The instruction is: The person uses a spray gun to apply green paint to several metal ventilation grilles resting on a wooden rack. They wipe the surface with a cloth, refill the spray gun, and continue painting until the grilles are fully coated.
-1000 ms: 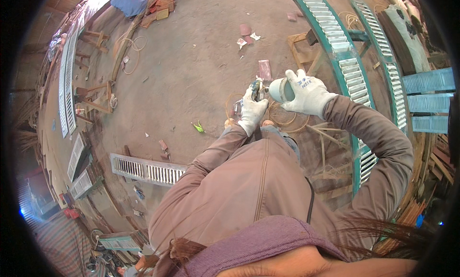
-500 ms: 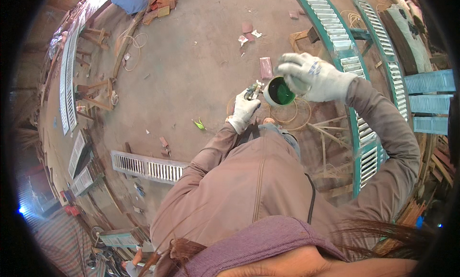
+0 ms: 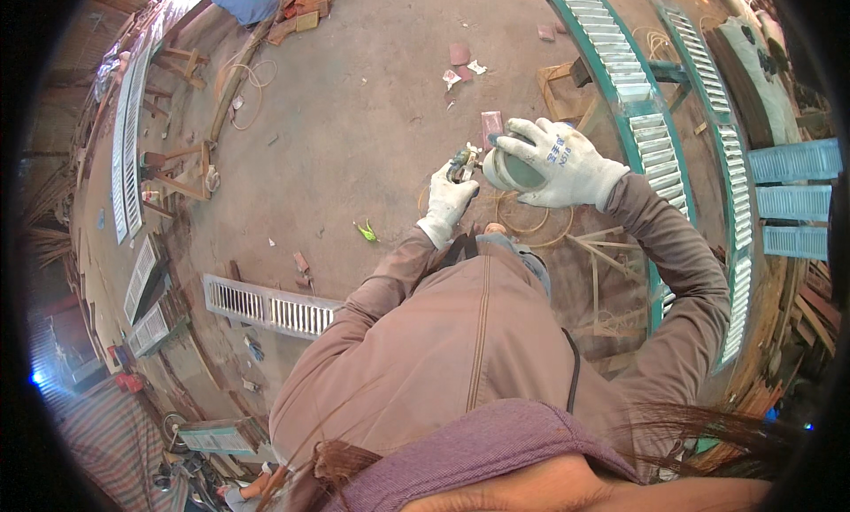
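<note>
My left hand (image 3: 449,202), in a white work glove, is closed around a spray gun (image 3: 464,161) in front of my body. Attached to the gun's right side is a round, pale paint cup (image 3: 498,170). A grey-green lid (image 3: 524,174) now covers the cup's mouth, so the paint inside is hidden. My right hand (image 3: 574,165), gloved too, curls its fingers over the lid and the cup's far rim. Whether the lid is fully seated I cannot tell.
Green louvred shutters (image 3: 660,149) stand on wooden supports to my right, with light-blue panels (image 3: 795,161) beyond. A grey louvred panel (image 3: 270,308) lies at lower left. A thin hose (image 3: 553,238) loops on the floor near my feet. A pinkish block (image 3: 490,124) lies ahead.
My right hand has come down and left onto the cup. Green paint showed in the open cup before; a lid now covers it. My left hand still holds the spray gun.
</note>
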Available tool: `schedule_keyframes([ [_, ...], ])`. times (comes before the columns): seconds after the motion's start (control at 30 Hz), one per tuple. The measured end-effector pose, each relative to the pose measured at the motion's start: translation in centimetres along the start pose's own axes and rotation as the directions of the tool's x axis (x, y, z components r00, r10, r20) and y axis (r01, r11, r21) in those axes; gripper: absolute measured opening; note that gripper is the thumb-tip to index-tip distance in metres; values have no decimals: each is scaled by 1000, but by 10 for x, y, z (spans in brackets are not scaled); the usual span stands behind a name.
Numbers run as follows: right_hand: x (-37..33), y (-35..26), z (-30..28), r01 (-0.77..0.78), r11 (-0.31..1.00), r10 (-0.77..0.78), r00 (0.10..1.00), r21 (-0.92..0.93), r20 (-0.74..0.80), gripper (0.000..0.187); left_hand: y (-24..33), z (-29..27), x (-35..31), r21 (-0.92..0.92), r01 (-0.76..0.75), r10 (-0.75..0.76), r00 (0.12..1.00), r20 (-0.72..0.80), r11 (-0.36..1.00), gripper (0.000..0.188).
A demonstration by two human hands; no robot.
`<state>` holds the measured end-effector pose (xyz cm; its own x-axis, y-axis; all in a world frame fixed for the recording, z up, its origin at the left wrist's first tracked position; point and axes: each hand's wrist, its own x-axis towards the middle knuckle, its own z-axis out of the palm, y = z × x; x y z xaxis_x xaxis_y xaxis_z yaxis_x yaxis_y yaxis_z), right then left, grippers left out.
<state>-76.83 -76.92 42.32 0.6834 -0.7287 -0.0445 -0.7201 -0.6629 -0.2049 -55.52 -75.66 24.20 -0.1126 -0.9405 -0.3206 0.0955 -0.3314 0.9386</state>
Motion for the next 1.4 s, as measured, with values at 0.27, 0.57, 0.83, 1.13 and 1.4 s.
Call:
schedule_keyframes([
  [0.27, 4, 2, 5, 177, 978, -171, 983, -110, 60, 84, 5, -1, -10, -30, 38, -34, 994, 106, 999, 39],
  [0.57, -1, -1, 31, 203, 972, -151, 924, 115, -350, 77, 27, -1, -23, -90, -2, 12, 994, 107, 996, 52],
  [0.83, 8, -25, 57, -408, 899, 436, 864, 157, -253, 80, -2, -1, -7, -66, 7, -8, 1000, -13, 998, 48],
  [1.13, -1, -8, 37, 281, 958, -288, 929, -65, -234, 66, 6, -4, -6, -155, -15, 53, 968, 247, 988, 44],
  [1.4, -2, -44, 53, -317, 935, 355, 809, 160, -468, 60, 19, -6, -4, -50, -56, 65, 980, 187, 997, 46],
])
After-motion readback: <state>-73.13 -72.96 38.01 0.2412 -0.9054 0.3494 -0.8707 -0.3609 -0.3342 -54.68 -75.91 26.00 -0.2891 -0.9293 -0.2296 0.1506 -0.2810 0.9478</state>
